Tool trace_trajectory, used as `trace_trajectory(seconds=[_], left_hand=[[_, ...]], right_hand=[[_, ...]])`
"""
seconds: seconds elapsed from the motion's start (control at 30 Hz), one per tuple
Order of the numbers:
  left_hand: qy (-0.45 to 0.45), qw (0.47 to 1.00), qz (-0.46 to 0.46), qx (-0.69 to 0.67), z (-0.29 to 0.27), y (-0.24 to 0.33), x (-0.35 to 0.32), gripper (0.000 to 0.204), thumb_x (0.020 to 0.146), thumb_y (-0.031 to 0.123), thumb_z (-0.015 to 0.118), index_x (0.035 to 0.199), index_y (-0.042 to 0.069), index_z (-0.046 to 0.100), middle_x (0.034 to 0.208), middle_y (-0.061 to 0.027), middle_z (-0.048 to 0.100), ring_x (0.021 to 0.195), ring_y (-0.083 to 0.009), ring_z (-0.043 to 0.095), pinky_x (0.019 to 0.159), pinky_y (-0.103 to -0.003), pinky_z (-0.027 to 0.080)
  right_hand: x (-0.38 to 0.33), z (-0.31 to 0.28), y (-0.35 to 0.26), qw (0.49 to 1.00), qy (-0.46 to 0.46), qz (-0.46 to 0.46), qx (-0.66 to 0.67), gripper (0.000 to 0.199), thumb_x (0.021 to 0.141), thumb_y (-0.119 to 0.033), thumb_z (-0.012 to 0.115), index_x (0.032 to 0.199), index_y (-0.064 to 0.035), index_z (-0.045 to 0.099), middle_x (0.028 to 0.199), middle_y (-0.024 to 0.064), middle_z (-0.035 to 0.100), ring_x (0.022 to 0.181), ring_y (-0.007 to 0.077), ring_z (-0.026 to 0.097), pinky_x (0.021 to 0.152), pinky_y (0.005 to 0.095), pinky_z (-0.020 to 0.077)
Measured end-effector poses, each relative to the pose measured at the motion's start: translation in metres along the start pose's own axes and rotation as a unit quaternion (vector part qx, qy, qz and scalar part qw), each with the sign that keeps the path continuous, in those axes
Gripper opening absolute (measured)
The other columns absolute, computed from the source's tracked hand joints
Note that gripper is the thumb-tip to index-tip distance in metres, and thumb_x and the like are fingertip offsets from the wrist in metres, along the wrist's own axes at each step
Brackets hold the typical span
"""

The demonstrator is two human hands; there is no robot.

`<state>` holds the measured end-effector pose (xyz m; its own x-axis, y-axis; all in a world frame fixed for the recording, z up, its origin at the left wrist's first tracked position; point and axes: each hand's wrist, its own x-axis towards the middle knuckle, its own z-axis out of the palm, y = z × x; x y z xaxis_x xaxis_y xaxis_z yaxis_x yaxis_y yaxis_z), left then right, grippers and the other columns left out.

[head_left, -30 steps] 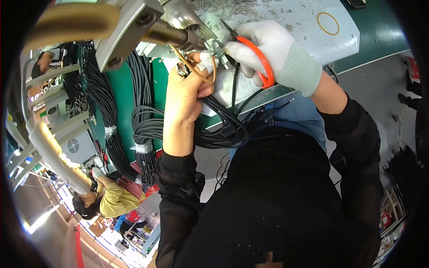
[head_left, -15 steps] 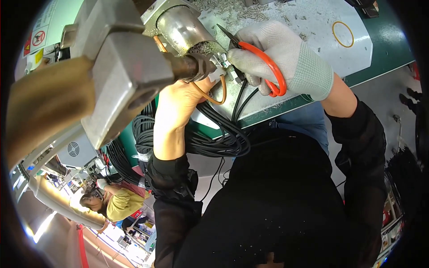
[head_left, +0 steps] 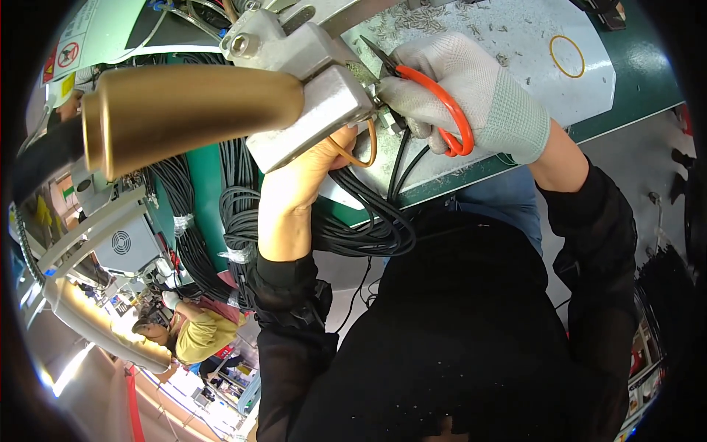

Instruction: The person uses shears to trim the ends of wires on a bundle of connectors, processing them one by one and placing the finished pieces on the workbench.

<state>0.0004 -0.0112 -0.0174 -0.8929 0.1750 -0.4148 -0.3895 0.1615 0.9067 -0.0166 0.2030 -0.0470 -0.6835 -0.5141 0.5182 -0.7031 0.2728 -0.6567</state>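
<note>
My right hand, in a white knitted glove with a green cuff, is closed with a pair of red-handled scissors in it. The dark pointed blades stick out past the knuckles. Its thumb and fingertips meet a shiny metal connector joined to black cable. My bare left hand is curled beside the connector; a metal machine block hides most of its fingers, and what they hold cannot be made out. A brown loop curves by its fingertips. Black cables hang below, by the wrist.
A thick brass-coloured cylinder extends left from the block. Small metal pieces litter the white board, where a yellow ring lies. Bundled black cables lie at left. A person in yellow works at lower left.
The machine block and brass cylinder have swung up and right, now covering the round metal part behind and more of my left fingers. Both hands stay nearly in place, scissors still in the right.
</note>
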Motion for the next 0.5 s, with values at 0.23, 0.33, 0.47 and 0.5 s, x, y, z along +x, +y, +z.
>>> trace_trajectory(seconds=[0.23, 0.33, 0.47, 0.5], left_hand=[[-0.006, 1.000, -0.021, -0.013, -0.010, -0.008, 0.004, 0.016, 0.083, 0.014, 0.069, 0.088, 0.000, 0.064, 0.076, -0.0057, 0.061, 0.058, -0.0101, 0.054, 0.047, -0.019, 0.041], [-0.062, 0.998, 0.000, 0.003, -0.010, -0.002, 0.007, 0.013, 0.085, 0.012, 0.066, 0.087, 0.000, 0.063, 0.077, -0.0063, 0.061, 0.060, -0.0107, 0.054, 0.051, -0.020, 0.042], [-0.105, 0.993, 0.010, -0.055, -0.004, 0.002, -0.001, 0.013, 0.089, 0.013, 0.062, 0.091, 0.000, 0.059, 0.079, -0.0084, 0.061, 0.063, -0.0128, 0.055, 0.057, -0.023, 0.044], [-0.112, 0.990, 0.007, -0.088, -0.001, 0.002, -0.005, 0.014, 0.090, 0.013, 0.061, 0.093, -0.001, 0.057, 0.081, -0.0093, 0.061, 0.064, -0.0137, 0.055, 0.058, -0.025, 0.045]], right_hand=[[0.010, -0.011, -0.021, 0.920, -0.034, 0.303, 0.246, 0.025, 0.089, -0.020, 0.055, 0.076, 0.0016, 0.058, 0.054, 0.0055, 0.055, 0.042, 0.0091, 0.053, 0.038, 0.0230, 0.0404], [0.012, -0.017, -0.030, 0.865, -0.046, 0.405, 0.294, 0.024, 0.088, -0.020, 0.056, 0.076, 0.0013, 0.057, 0.055, 0.0057, 0.055, 0.042, 0.0089, 0.052, 0.038, 0.0230, 0.0402], [0.006, -0.013, -0.034, 0.872, -0.006, 0.387, 0.300, 0.024, 0.087, -0.020, 0.057, 0.075, 0.0006, 0.056, 0.055, 0.0055, 0.055, 0.040, 0.0090, 0.051, 0.038, 0.0232, 0.0397], [0.002, -0.011, -0.034, 0.892, 0.009, 0.355, 0.279, 0.023, 0.086, -0.020, 0.057, 0.075, 0.0004, 0.055, 0.055, 0.0052, 0.055, 0.040, 0.0091, 0.050, 0.037, 0.0233, 0.0396]])
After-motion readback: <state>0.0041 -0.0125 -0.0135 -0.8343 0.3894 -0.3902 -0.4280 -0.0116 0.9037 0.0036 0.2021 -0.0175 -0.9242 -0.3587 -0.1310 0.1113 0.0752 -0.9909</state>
